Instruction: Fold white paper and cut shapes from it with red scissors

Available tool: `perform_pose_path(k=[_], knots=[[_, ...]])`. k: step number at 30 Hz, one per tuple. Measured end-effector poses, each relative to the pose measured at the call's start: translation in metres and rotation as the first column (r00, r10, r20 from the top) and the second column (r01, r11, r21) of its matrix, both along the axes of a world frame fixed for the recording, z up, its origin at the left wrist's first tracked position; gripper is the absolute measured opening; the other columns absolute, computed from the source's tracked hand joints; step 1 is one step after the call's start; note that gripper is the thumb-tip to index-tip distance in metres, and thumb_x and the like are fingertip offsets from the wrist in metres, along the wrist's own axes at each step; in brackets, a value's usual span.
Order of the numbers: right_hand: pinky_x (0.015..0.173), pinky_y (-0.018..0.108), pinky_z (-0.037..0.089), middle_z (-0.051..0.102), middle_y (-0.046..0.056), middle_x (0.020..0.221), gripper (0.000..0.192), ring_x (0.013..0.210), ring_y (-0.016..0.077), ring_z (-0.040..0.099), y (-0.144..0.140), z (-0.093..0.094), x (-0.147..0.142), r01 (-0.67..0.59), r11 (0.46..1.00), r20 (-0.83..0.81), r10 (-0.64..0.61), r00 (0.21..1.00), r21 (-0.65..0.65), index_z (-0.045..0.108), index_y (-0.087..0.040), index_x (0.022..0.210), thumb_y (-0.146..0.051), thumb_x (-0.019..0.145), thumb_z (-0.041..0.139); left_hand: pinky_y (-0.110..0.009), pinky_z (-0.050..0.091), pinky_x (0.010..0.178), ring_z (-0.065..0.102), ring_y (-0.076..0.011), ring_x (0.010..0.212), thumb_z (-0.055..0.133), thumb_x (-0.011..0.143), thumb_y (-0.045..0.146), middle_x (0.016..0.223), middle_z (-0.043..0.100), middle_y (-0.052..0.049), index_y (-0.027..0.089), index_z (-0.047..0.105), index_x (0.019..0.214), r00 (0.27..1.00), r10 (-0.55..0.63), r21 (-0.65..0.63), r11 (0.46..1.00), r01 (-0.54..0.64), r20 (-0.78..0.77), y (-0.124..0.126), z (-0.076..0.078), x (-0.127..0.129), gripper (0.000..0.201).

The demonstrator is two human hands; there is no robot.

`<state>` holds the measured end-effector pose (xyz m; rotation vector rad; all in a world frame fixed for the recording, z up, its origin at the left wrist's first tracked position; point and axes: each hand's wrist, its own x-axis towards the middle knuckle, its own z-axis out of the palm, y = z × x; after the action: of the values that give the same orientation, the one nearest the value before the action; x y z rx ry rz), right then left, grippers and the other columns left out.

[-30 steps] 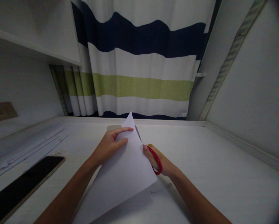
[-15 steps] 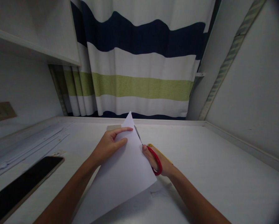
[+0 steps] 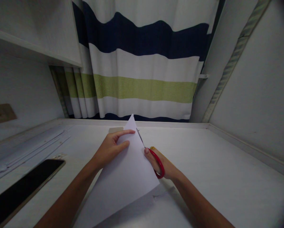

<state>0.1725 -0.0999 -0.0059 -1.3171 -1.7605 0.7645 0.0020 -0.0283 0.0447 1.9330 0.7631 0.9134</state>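
Note:
A white sheet of paper (image 3: 125,180), with a pointed far corner, is tilted up in front of me. My left hand (image 3: 113,145) grips it near that corner, index finger and thumb lying on its top face; its other fingers are partly hidden. On the paper's right edge are the thin metal blades of a pair of scissors (image 3: 160,164) with a red handle loop. My right hand (image 3: 161,164) is closed around their handles, thumb by the red loop. A yellow part shows along the fingers behind.
A dark-screened phone (image 3: 25,190) lies at the left on the white desk (image 3: 215,164). White strips or sheets (image 3: 37,148) lie behind it. A striped curtain (image 3: 144,88) hangs at the back, and a shelf (image 3: 32,50) juts out at upper left.
The scissor blades and my right thumb have shifted very slightly, and the blade tips show a little apart. My left hand and the paper stay in place.

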Motion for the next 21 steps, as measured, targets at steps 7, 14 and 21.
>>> perform_pose_path(k=[7, 14, 21], knots=[[0.037, 0.019, 0.028, 0.045, -0.001, 0.049, 0.040, 0.041, 0.0078, 0.041, 0.002, -0.001, -0.001, 0.037, 0.999, -0.008, -0.037, 0.999, 0.038, 0.045, -0.017, 0.059, -0.048, 0.079, 0.031, -0.025, 0.045, 0.056, 0.057, -0.0176, 0.073, 0.048, 0.068, 0.026, 0.102, 0.058, -0.003, 0.022, 0.054, 0.104, 1.000, 0.001, -0.042, 0.999, -0.002, -0.014, -0.002, 0.002, 0.001, 0.037], [0.038, 0.018, 0.028, 0.044, -0.003, 0.049, 0.040, 0.042, 0.0074, 0.042, 0.000, 0.000, -0.002, 0.037, 0.999, -0.101, -0.039, 0.994, -0.023, 0.047, -0.016, 0.062, -0.050, 0.077, 0.033, -0.025, 0.045, 0.052, 0.057, -0.0162, 0.065, 0.049, 0.065, 0.026, 0.094, 0.061, -0.004, 0.020, 0.054, 0.104, 1.000, 0.016, -0.090, 0.996, -0.016, 0.007, 0.000, 0.003, 0.000, 0.039], [0.039, 0.019, 0.029, 0.049, -0.002, 0.051, 0.038, 0.042, 0.0073, 0.042, 0.000, 0.011, -0.004, -0.128, 0.973, -0.353, 0.053, 0.934, -0.192, 0.050, -0.014, 0.068, -0.050, 0.074, 0.040, -0.023, 0.044, 0.048, 0.056, -0.0132, 0.056, 0.049, 0.066, 0.026, 0.085, 0.062, -0.002, 0.022, 0.053, 0.104, 0.995, 0.086, -0.105, 0.991, -0.080, 0.054, 0.008, 0.006, -0.008, 0.039]])
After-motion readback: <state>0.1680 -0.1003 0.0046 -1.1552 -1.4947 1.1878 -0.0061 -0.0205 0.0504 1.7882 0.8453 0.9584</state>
